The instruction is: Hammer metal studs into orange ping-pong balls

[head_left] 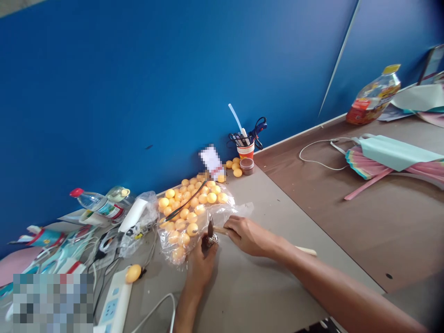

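Observation:
My left hand [202,264] is closed around a small shiny metal piece [212,239] with a dark tip sticking up, at the edge of a clear plastic bag [180,231] full of orange ping-pong balls [189,203]. My right hand [247,235] lies just right of it, fingers curled on a thin light wooden stick [307,250] that runs under my forearm along the grey table [249,286]. The two hands almost touch at the metal piece.
A white power strip [116,305] with an orange ball [133,273] on it lies at lower left, beside cables, a water bottle [97,203] and packets. A paper cup [246,150] of tools stands by the blue wall. A face mask [391,152], folded paper fan and bottle lie right.

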A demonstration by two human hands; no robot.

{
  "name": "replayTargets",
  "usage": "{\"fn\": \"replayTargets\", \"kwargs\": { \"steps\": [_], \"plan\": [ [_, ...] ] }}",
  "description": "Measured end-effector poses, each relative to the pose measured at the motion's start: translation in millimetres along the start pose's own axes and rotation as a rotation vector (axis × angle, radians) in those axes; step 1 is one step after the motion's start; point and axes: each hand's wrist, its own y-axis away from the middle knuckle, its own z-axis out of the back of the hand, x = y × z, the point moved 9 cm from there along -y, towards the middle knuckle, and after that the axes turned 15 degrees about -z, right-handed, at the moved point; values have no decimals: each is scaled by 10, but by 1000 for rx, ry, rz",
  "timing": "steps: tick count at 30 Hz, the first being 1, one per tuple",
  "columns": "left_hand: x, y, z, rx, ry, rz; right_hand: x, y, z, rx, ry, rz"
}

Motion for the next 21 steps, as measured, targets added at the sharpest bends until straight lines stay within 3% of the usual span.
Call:
{"fn": "replayTargets", "kwargs": {
  "steps": [12,21],
  "plan": [
    [33,12,-54,47,81,15,14,12,-16,19,16,16],
    [1,-12,-37,24,66,-42,-31,-28,86,-59,-38,13]
  ]
}}
